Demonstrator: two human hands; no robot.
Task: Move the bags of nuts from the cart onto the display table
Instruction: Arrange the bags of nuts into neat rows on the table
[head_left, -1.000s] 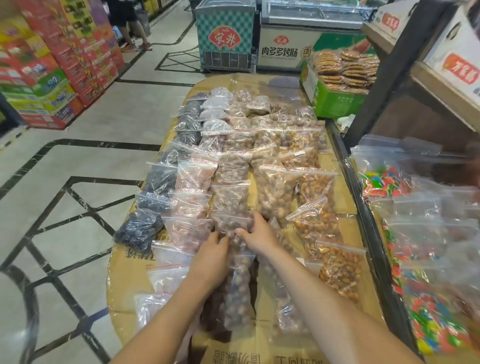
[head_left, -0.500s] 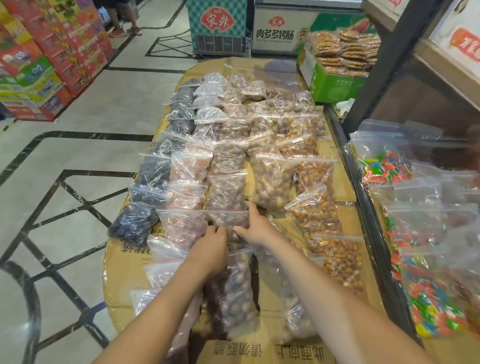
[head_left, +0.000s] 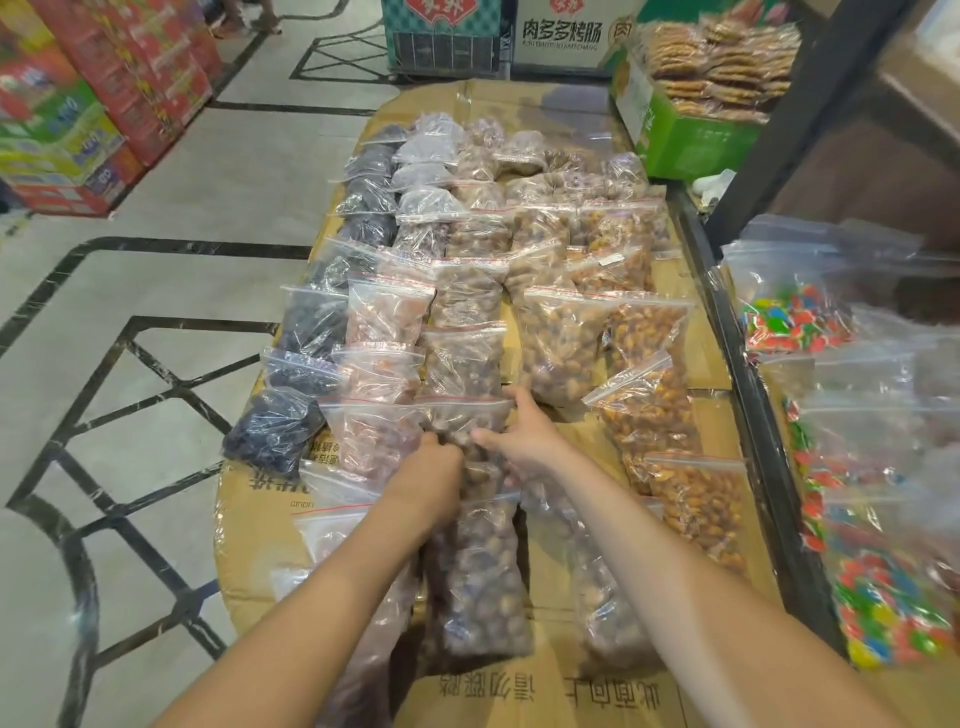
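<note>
On table (head_left: 244, 545), nut bag (head_left: 467, 415) lies long axis away from person; left grip (head_left: 436, 467) clamps its left edge, right grip (head_left: 527, 434) its right.

glossy clear plastic bags (head_left: 464, 358), matt cardboard (head_left: 696, 358)

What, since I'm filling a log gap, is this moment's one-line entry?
left hand: grips nut bag | right hand: holds nut bag | place: display table
</note>
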